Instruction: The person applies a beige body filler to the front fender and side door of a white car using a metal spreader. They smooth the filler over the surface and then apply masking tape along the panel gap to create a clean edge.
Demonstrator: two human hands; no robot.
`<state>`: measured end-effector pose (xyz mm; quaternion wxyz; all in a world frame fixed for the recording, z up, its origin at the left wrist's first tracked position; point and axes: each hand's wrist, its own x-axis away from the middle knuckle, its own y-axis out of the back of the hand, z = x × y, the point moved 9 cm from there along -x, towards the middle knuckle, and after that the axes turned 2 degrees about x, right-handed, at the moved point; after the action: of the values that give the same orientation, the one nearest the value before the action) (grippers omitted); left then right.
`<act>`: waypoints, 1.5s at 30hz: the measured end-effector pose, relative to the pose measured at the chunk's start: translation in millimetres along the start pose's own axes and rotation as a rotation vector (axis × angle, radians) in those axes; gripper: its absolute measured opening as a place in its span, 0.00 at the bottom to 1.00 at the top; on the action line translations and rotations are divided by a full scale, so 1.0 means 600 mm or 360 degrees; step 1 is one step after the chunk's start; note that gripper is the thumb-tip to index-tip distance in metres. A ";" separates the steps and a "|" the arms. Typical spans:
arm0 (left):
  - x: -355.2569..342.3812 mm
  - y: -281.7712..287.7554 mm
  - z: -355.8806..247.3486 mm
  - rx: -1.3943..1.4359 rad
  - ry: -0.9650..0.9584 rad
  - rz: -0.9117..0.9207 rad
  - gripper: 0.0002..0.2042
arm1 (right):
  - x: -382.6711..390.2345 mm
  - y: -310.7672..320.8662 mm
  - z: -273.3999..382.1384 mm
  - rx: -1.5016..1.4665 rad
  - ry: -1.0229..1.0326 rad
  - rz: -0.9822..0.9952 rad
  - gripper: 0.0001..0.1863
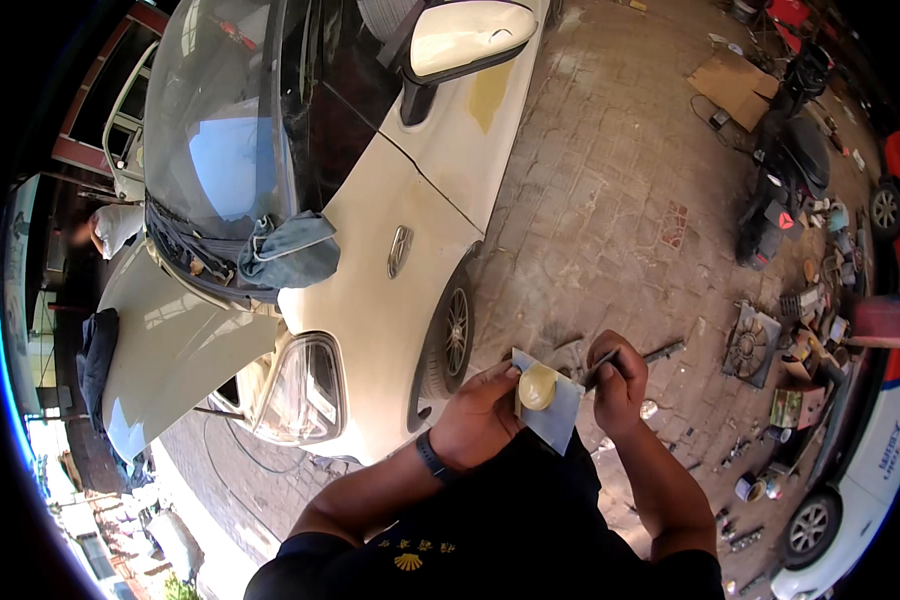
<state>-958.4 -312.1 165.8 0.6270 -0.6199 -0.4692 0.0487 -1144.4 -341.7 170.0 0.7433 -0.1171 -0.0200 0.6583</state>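
One flat plate (pixel 554 426) bearing yellowish paste (pixel 538 385), edge pinched by the fingers of the left hand (pixel 478 412), beside one thin dark tool (pixel 601 364) pinched by the fingers of the right hand (pixel 620 386).

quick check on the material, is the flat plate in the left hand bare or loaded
Loaded: a pale yellow lump sits on the flat plate held by the left hand, with grey surface showing around it.

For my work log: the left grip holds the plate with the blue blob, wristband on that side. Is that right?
Not quite: the head view shows the blob is pale yellow, not blue. The left grip does hold the plate, wristband on that side.
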 end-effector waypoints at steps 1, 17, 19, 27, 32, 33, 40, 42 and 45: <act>-0.015 -0.018 -0.032 -0.0048 -0.0102 0.0005 0.14 | -0.015 0.014 -0.015 0.0111 -0.0121 0.0019 0.19; -0.241 -0.046 -0.272 -0.1225 -0.0989 -0.0237 0.11 | -0.335 0.051 -0.080 -0.0690 -0.0912 -0.0424 0.12; -0.244 -0.063 -0.282 -0.1169 -0.0978 -0.0166 0.13 | -0.370 0.026 -0.094 -0.0625 -0.0965 -0.0334 0.14; -0.208 -0.131 -0.349 -0.1705 -0.1259 -0.0496 0.15 | -0.465 -0.096 -0.124 -0.0333 -0.1096 0.0459 0.15; -0.217 -0.100 -0.301 -0.1272 -0.1281 -0.0814 0.17 | -0.496 -0.129 -0.139 -0.0253 -0.1075 0.0849 0.13; -0.221 -0.092 -0.284 -0.1146 -0.1261 -0.0873 0.19 | -0.495 -0.132 -0.141 -0.0268 -0.1085 0.0914 0.13; -0.238 -0.120 -0.201 -0.1054 -0.1348 -0.1156 0.17 | -0.488 -0.127 -0.122 -0.0358 -0.1132 0.1145 0.12; -0.223 -0.156 -0.187 -0.1046 -0.1416 -0.1277 0.16 | -0.485 -0.124 -0.113 -0.0396 -0.1104 0.1151 0.12; -0.205 -0.155 -0.146 -0.0987 -0.1496 -0.1356 0.17 | -0.515 -0.123 -0.041 -0.0394 -0.0720 0.1078 0.11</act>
<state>-1018.2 -476.2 195.6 0.1170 -0.4457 -0.8844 -0.0744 -1109.2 -657.1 199.0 0.4422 -0.0581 -0.2219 0.8671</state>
